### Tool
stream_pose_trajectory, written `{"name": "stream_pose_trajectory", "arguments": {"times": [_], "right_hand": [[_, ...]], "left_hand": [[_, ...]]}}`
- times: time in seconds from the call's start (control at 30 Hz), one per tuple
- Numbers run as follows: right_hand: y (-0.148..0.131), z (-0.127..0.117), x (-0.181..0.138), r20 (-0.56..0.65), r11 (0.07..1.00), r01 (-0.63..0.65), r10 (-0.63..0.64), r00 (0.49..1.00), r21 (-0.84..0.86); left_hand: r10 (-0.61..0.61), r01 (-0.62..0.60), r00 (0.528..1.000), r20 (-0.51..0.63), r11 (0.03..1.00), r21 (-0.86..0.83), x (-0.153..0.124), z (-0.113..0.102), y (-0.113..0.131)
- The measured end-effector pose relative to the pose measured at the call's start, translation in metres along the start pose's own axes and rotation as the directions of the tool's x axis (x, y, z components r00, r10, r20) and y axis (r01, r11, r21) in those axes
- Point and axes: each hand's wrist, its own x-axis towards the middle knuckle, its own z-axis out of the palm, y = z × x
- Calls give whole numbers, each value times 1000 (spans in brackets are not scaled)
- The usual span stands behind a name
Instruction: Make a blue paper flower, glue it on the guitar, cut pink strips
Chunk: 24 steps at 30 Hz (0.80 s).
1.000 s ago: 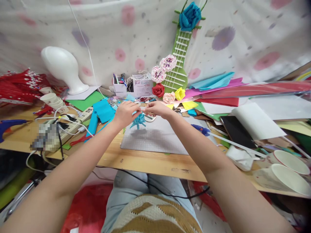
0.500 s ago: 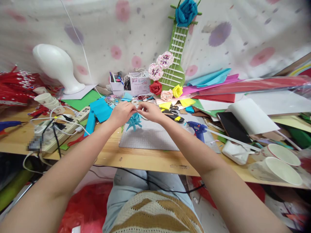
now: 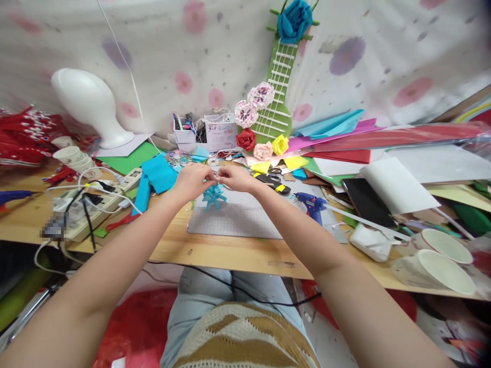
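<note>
Over the grey cutting mat [image 3: 245, 220], my left hand [image 3: 195, 179] and my right hand [image 3: 237, 179] face each other, thumbs and fingertips pinched. Their tips almost meet, and whatever sits in them is too small or hidden to make out. Directly under the left fingertips is a blue piece with pointed strips spreading out [image 3: 214, 197], like a paper flower. I cannot tell whether it hangs from the fingers or stands on the mat. Past my right hand lie a black and yellow utility knife [image 3: 273, 183] and a blue glue gun [image 3: 311, 202].
A green guitar-shaped board with paper flowers [image 3: 282, 76] leans at the back. Blue paper [image 3: 159, 173] and a power strip [image 3: 103, 204] with cables lie left, near a white foam head [image 3: 90, 105]. Paper cups [image 3: 447, 271] and a phone [image 3: 368, 202] are at right.
My fingertips have drawn slightly apart, the right hand shifting a little. The blue piece beneath them sits marginally lower and is turned a bit. The surroundings look the same.
</note>
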Motion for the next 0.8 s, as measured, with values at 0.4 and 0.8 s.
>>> {"name": "stream_pose_trajectory", "arguments": {"times": [0.4, 0.8], "right_hand": [[3, 11, 0, -88, 997, 20, -27, 996, -77], [3, 17, -3, -177, 992, 39, -59, 982, -116]], "left_hand": [[120, -118, 993, -4, 980, 158, -4, -6, 2], [180, -171, 983, -47, 973, 155, -7, -6, 2]]}}
